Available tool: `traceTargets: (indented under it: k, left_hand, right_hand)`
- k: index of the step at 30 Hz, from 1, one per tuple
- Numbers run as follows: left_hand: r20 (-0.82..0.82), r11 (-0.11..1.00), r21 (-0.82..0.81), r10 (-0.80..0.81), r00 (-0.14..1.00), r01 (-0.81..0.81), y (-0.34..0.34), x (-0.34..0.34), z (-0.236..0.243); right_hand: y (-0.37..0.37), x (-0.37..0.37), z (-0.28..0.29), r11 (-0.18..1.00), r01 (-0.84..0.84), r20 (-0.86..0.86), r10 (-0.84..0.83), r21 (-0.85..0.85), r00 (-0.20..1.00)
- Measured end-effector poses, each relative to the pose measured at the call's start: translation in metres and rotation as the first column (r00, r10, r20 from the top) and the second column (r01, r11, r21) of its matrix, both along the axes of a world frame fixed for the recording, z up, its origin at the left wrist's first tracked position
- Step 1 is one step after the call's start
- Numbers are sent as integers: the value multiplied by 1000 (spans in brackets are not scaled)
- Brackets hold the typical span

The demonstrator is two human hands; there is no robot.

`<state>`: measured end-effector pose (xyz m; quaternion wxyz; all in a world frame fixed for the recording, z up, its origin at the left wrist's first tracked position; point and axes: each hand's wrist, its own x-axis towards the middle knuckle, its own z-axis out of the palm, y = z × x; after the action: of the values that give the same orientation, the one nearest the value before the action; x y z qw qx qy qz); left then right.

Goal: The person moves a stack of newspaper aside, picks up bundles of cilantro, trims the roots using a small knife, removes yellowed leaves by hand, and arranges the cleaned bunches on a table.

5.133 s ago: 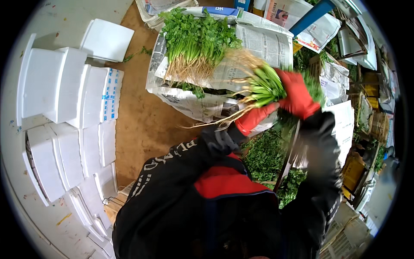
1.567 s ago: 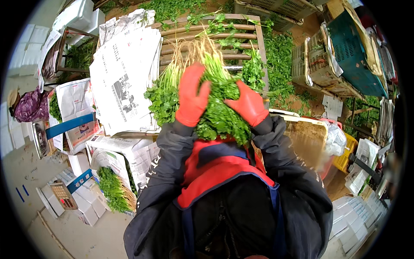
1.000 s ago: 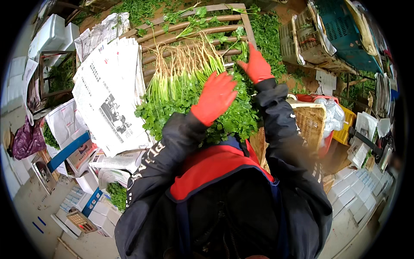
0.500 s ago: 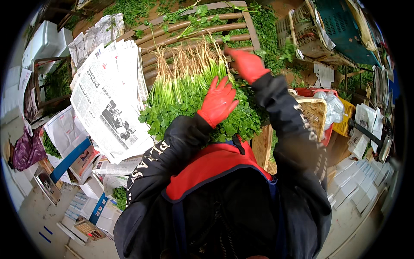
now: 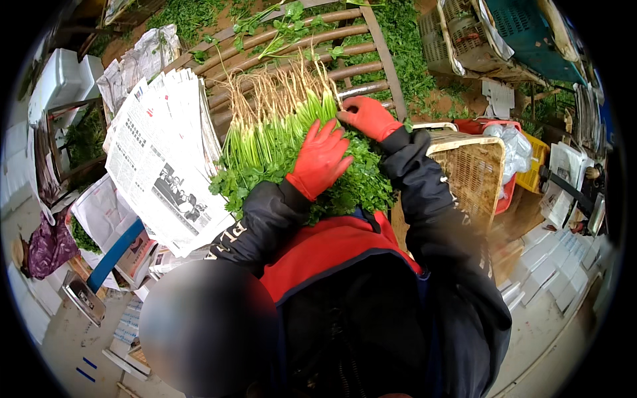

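A thick layer of green leafy herbs with pale roots (image 5: pixel 279 132) lies on a rack of wooden poles (image 5: pixel 292 46), roots pointing away from me. My left hand (image 5: pixel 320 159), in a red glove, rests flat with fingers spread on the leafy end of the herbs. My right hand (image 5: pixel 366 117), also red-gloved, curls onto the right edge of the herbs near the stems. Whether it grips stems I cannot tell. Both sleeves are black.
A stack of newspapers (image 5: pixel 159 159) lies left of the herbs. A woven basket (image 5: pixel 474 172) stands to the right, beside a red crate (image 5: pixel 507 196) and a yellow crate (image 5: pixel 534 174). Plastic crates (image 5: pixel 464 40) and loose greens sit behind. White foam boxes (image 5: pixel 551 265) are at lower right.
My right hand has come back from the far right of the rack down onto the herbs' right edge. My left hand stays pressed on the leaves. The view shifted slightly.
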<state>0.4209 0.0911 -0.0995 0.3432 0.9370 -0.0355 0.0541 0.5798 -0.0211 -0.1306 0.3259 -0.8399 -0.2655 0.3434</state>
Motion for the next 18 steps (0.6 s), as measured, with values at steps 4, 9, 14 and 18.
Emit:
traceTargets:
  k: [4,9,14,18]
  left_hand:
    - [-21,999,-33,26,999,-26,13,-19,3]
    - [19,995,-90,52,998,-50,20,-29,7]
    - [34,997,-46,64,997,-63,20,-32,3]
    - [33,994,-53,100,994,-99,27,-45,5]
  right_hand:
    - [-20,4,-2,819,483,-470,-309,311,827]
    - [-58,21,0,729,638,-583,-412,250,700]
    - [11,-20,6,995,62,255,-78,73,964]
    - [23,-33,-22,997,-27,394,-4,74,919]
